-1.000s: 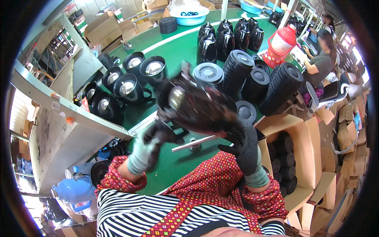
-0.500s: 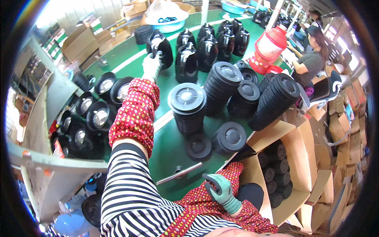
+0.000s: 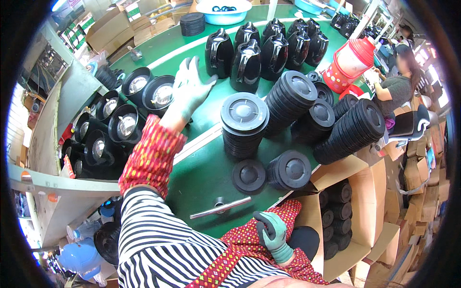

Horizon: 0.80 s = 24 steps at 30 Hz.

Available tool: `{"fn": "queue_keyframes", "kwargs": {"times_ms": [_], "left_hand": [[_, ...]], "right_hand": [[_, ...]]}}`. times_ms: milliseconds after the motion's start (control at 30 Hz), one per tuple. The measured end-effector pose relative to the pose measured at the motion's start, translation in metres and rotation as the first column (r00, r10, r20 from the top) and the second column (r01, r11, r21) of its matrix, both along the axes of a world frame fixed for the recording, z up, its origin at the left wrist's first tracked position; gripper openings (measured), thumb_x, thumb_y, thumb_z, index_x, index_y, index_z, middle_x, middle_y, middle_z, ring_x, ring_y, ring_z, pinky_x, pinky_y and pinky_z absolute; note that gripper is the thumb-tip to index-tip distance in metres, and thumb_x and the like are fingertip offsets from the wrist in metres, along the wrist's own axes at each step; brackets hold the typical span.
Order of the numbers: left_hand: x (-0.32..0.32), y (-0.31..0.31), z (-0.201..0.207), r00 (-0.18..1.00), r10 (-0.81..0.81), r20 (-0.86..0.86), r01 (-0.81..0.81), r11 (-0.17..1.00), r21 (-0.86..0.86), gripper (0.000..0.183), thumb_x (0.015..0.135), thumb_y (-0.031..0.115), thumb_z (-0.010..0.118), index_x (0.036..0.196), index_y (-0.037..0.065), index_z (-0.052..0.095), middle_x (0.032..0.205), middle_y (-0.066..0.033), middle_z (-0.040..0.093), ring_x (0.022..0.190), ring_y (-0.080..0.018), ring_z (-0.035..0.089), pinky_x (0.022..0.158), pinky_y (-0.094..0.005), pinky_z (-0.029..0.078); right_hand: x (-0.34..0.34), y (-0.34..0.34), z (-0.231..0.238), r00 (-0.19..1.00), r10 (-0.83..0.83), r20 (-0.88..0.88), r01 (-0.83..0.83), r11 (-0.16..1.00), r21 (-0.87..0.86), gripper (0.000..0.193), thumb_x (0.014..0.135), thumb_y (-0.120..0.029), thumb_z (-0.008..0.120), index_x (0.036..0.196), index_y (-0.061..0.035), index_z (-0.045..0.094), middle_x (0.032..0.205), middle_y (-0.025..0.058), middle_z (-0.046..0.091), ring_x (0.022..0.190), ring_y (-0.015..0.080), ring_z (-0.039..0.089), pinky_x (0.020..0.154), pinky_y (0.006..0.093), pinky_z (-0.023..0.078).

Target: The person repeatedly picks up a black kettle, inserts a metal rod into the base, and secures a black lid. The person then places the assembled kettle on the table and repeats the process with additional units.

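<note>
Left hand (image 3: 190,90) spread, nothing gripped, beside open bench (image 3: 192,177); right hand (image 3: 272,234) curled by its near edge, grip can't be told.

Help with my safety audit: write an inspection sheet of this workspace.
Surface: green table, metal bar near the red apron.
Items: glossy black jugs standing; black pots with shiny centres at left; stacked black discs.
Clutter: red container, blue basin, open carton.
Hands: both gloved; left hand open near the pots, nothing held; right hand at the apron, fingers bent, contents unclear.
Cables: nothing clearly seen.
Surroundings: co-worker at right; more cartons.
</note>
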State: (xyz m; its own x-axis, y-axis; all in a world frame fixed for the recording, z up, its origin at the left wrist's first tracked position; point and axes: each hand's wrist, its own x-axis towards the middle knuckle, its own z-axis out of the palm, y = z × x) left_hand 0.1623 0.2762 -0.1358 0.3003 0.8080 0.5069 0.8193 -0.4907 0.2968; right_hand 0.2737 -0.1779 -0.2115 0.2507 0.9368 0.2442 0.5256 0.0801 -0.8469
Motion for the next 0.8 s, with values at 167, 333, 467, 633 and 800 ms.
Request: {"fn": "queue_keyframes", "kwargs": {"times_ms": [167,333,467,633,800], "left_hand": [[-0.104,-0.057,0.021,0.955,0.065,-0.290,-0.136,0.963,-0.232,0.084,0.080,0.035,0.085,0.148,0.007,0.044,0.147,-0.0226,0.048,0.121,-0.0401,0.063,0.098,-0.0448,0.056],[-0.145,-0.035,-0.019,0.966,0.045,-0.256,-0.076,0.991,-0.112,0.059,0.081,0.023,0.082,0.134,0.009,0.058,0.149,-0.0198,0.052,0.109,-0.0394,0.070,0.092,-0.0457,0.057],[-0.143,-0.074,-0.004,0.979,-0.062,-0.195,0.039,0.992,-0.119,0.051,0.078,0.019,0.082,0.123,0.007,0.062,0.138,-0.0173,0.064,0.107,-0.0371,0.071,0.090,-0.0445,0.058],[-0.162,-0.194,0.061,0.915,-0.395,-0.080,0.400,0.915,0.058,0.039,0.074,0.014,0.085,0.107,0.007,0.066,0.137,-0.0150,0.066,0.099,-0.0345,0.073,0.081,-0.0404,0.060],[-0.164,-0.294,0.104,0.767,-0.628,-0.131,0.628,0.777,-0.048,0.032,0.074,0.012,0.085,0.101,0.008,0.069,0.135,-0.0160,0.067,0.092,-0.0334,0.075,0.076,-0.0411,0.061]], "right_hand": [[-0.005,-0.003,-0.001,0.999,0.015,0.036,-0.016,0.999,0.032,0.033,0.084,-0.004,0.071,0.117,0.0003,0.073,0.110,0.0193,0.075,0.096,0.0364,0.072,0.085,0.0420,0.057],[-0.013,0.000,0.000,0.997,0.030,0.068,-0.031,0.999,0.012,0.029,0.088,-0.008,0.073,0.116,-0.0018,0.073,0.110,0.0172,0.075,0.100,0.0368,0.072,0.088,0.0414,0.057],[-0.019,0.012,0.023,0.996,-0.001,-0.093,-0.001,1.000,-0.019,0.040,0.093,-0.013,0.072,0.130,0.0001,0.066,0.124,0.0207,0.069,0.107,0.0331,0.071,0.090,0.0385,0.056],[-0.046,0.065,0.096,0.913,0.032,-0.406,-0.049,0.998,-0.033,0.085,0.094,-0.034,0.079,0.157,0.0043,0.037,0.151,0.0243,0.052,0.135,0.0296,0.056,0.110,0.0395,0.046],[-0.063,0.092,0.123,0.768,-0.111,-0.631,0.012,0.987,-0.160,0.109,0.087,-0.058,0.081,0.161,0.0036,0.029,0.148,0.0205,0.054,0.133,0.0231,0.055,0.109,0.0359,0.045]]}}
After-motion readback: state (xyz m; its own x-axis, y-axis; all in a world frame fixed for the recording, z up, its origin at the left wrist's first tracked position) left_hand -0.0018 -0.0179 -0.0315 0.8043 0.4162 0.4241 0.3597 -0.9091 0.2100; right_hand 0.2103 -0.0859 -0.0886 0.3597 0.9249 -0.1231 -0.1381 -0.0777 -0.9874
